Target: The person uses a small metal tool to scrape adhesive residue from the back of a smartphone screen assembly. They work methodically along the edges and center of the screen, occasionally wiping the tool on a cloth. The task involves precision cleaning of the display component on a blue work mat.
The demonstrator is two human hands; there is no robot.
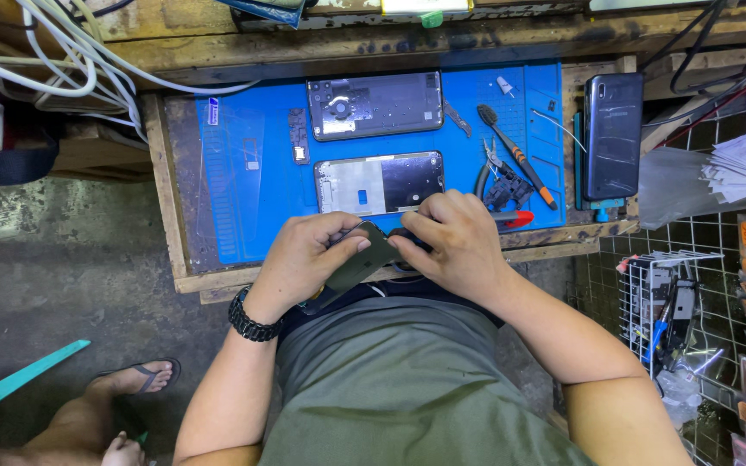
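Nearest the person, the left hand (pixel 300 259) and right hand (pixel 458 246) close together around a dark phone (pixel 363 263), held tilted at the bench's front edge; fingers press along its top edge, so work on this handset seems under way, not finished. Beyond it on the blue mat (pixel 243 173) lie an opened phone frame (pixel 379 183) and a stripped back housing (pixel 374 104), apparently already taken apart. A brush (pixel 515 155) and pliers (pixel 504 185) lie beside them, a whole dark phone (pixel 612 135) farther right
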